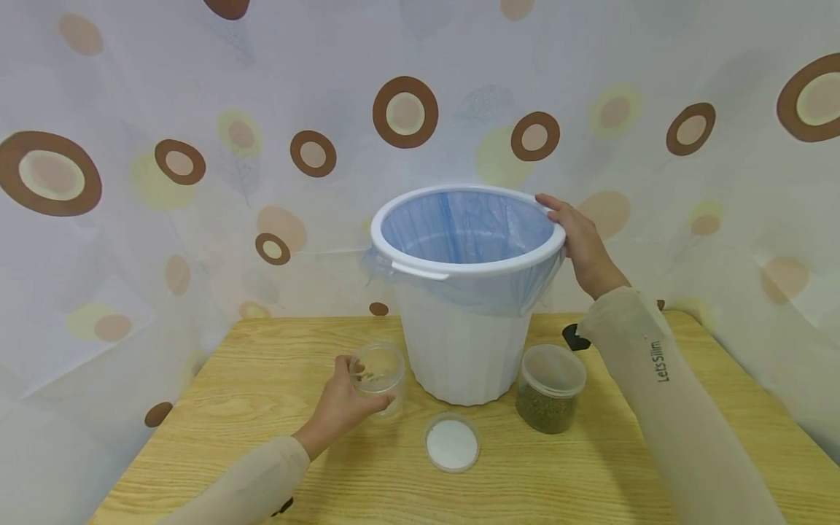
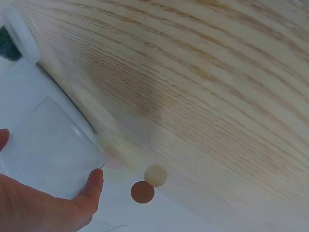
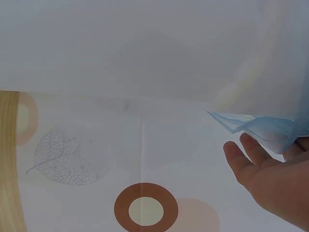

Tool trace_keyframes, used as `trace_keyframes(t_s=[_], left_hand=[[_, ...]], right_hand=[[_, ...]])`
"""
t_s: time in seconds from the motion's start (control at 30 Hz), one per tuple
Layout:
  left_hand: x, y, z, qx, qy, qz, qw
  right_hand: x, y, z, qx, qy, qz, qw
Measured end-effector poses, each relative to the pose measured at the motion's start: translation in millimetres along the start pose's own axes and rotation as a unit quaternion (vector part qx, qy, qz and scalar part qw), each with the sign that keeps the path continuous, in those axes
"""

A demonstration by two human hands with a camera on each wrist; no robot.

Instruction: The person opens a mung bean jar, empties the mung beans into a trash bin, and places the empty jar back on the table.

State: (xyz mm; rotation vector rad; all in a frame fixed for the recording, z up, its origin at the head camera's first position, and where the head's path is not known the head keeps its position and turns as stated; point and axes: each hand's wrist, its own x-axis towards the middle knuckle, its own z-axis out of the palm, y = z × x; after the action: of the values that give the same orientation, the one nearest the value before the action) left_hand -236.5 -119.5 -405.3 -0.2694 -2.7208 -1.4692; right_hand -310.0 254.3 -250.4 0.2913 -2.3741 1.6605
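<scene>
A white bucket lined with a blue bag stands at the back middle of the wooden table. My right hand rests on its right rim, fingers over the edge; the right wrist view shows those fingers beside a blue bag corner. My left hand grips a clear, empty, lidless jar left of the bucket. In the left wrist view, thumb and finger wrap that jar. Its white lid lies flat in front of the bucket.
A lidded clear jar of green grains stands right of the bucket's base; its lid shows in the left wrist view. A small black object lies behind it. A spotted curtain hangs around the table's back and sides.
</scene>
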Motion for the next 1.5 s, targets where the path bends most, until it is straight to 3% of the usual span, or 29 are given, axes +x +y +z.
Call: trace_keyframes(t_s=[0.63, 1.5], left_hand=[[3.3, -3.9, 8.4, 0.030, -0.015, -0.019, 0.9993], [5.2, -7.5, 12.2, 0.027, -0.022, -0.033, 0.9988]], right_hand=[[2.5, -2.3, 2.2, 0.000, 0.002, 0.026, 1.000], [1.4, -2.1, 0.8, 0.008, -0.001, 0.009, 1.000]])
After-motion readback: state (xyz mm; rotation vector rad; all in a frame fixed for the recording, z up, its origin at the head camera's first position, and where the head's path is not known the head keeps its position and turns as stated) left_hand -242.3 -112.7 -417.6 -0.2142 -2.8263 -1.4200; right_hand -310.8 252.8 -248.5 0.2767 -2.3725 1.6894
